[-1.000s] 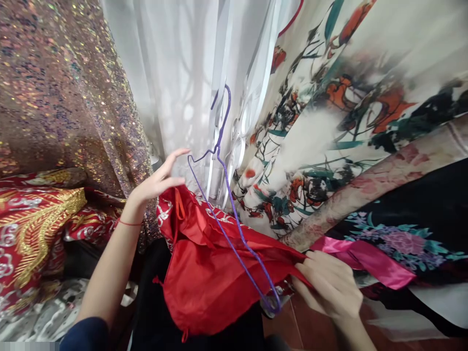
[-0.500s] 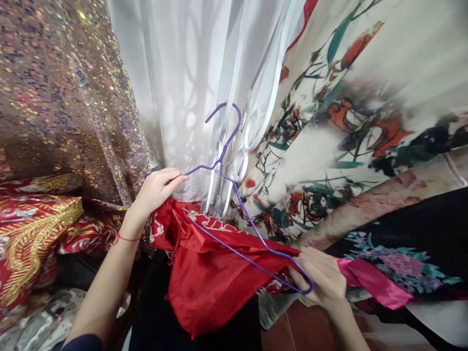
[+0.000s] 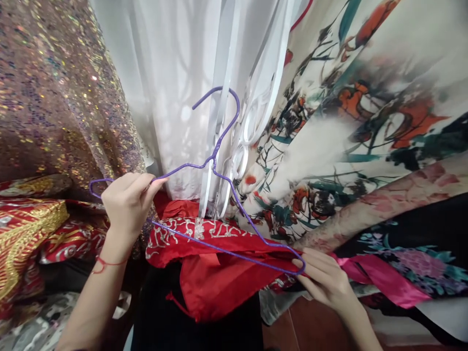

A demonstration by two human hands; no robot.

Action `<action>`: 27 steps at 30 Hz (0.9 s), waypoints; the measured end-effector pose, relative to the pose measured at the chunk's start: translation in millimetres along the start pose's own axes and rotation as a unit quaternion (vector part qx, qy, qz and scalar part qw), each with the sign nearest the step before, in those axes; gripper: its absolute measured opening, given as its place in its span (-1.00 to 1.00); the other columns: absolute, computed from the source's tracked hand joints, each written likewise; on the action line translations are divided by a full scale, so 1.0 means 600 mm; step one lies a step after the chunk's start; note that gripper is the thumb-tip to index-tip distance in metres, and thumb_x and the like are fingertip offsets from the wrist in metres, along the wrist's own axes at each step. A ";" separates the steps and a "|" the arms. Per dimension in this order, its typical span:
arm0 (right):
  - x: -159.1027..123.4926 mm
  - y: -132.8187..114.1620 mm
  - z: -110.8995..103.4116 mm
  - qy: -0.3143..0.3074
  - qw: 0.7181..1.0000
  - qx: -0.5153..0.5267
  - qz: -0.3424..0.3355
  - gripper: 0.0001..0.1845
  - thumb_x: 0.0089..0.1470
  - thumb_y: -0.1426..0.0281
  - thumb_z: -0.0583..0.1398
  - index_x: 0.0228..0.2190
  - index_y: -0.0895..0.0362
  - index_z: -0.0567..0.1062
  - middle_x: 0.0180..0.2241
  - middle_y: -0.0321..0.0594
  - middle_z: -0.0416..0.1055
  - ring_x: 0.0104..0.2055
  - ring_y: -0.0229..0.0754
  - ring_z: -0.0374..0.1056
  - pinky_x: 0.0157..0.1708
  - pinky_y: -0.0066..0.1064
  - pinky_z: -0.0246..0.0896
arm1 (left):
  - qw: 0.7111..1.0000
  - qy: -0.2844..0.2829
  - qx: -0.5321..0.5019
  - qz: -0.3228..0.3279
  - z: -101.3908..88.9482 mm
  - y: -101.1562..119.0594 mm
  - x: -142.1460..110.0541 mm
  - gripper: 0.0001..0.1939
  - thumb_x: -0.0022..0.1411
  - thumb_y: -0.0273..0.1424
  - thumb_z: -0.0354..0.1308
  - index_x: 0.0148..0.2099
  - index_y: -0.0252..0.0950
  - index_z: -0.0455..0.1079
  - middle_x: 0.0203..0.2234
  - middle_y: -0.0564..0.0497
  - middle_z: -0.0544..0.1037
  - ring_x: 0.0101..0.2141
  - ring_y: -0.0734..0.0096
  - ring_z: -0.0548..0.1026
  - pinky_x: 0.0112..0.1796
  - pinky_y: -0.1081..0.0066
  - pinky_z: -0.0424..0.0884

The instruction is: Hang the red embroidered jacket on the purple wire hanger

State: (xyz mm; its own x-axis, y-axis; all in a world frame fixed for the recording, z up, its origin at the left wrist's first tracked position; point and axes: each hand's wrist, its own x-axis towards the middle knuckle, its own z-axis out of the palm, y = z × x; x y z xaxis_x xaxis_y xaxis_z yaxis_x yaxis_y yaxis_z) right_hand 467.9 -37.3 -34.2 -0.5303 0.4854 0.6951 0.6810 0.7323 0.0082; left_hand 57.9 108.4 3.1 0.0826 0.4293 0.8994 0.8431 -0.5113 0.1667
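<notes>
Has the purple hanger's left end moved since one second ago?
Yes, leftward: the purple hanger had its left end right of the edge of the sequined fabric; now that end shows left of the edge.

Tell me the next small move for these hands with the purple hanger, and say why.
Probably slip the right end of the purple hanger inside the red garment: that end shows in front of the cloth, right where the right hand grips the garment's edge, while the left hand steadies the hanger's other arm.
</notes>
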 end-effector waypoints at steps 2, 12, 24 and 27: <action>-0.001 0.000 0.000 0.001 1.000 0.006 0.007 -0.82 0.22 0.55 0.16 -0.35 0.10 0.51 -0.56 -0.27 0.43 -0.51 -0.20 0.36 -0.46 -0.38 0.33 | 1.000 -0.013 0.019 -0.006 -0.011 0.005 -0.001 -0.65 0.39 -0.15 0.15 -0.41 -0.20 0.40 -0.60 0.05 0.37 -0.51 0.39 0.33 -0.42 0.31 0.20; -0.009 -0.040 0.023 -0.018 0.999 0.040 0.005 -0.79 0.30 0.46 0.11 -0.32 0.12 0.53 -0.52 -0.22 0.42 -0.46 -0.19 0.36 -0.37 -0.34 0.37 | 0.997 -0.010 0.075 0.002 -0.063 0.023 0.000 -0.76 0.38 -0.16 0.18 -0.28 -0.16 0.51 -0.58 0.05 0.41 -0.52 0.38 0.34 -0.45 0.30 0.18; -0.018 0.017 -0.004 -0.012 0.997 0.029 0.074 -0.84 0.31 0.43 0.15 -0.30 0.13 0.53 -0.42 -0.18 0.50 -0.41 -0.21 0.38 -0.39 -0.40 0.36 | 0.999 -0.024 0.022 -0.026 -0.013 0.046 -0.030 -0.71 0.43 -0.14 0.09 -0.25 -0.15 0.52 -0.51 0.04 0.55 -0.50 0.41 0.43 -0.44 0.33 0.24; -0.006 0.026 -0.020 0.000 0.995 0.031 0.092 -0.85 0.27 0.47 0.19 -0.36 0.12 0.53 -0.45 -0.20 0.48 -0.41 -0.21 0.41 -0.38 -0.40 0.36 | 0.999 -0.025 0.034 -0.030 -0.021 0.054 -0.029 -0.71 0.44 -0.14 0.09 -0.27 -0.14 0.51 -0.56 0.05 0.52 -0.53 0.40 0.40 -0.47 0.31 0.23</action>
State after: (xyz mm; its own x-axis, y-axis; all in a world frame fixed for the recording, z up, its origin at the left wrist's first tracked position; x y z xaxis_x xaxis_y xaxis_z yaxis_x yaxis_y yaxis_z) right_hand 486.7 -33.4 -27.9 -0.3985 0.6140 0.6813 0.7339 0.6590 -0.1646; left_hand 77.2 75.3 -2.0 0.0557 0.4960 0.8665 0.8810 -0.4328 0.1912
